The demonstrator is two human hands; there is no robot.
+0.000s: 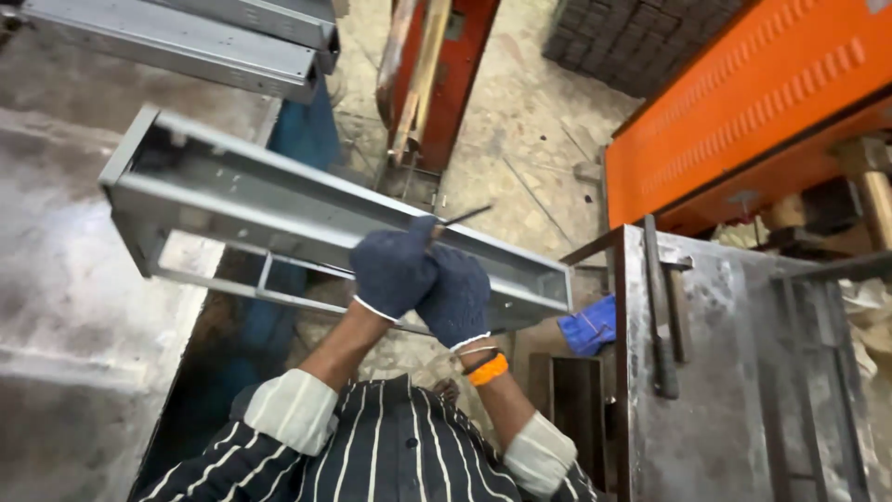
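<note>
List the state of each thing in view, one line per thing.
Left hand: gloved, closed around a thin dark rod.
Right hand: gloved, pressed against the left hand, over the channel.
Thin dark rod: gripped, tip pointing up and away.
Grey metal channel: open side up, tilted.
Hammer: lying flat on the steel table.

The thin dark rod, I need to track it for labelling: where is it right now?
In the head view, the thin dark rod sits at centre, sticking up-right from the left hand, over the long grey metal channel.
</note>
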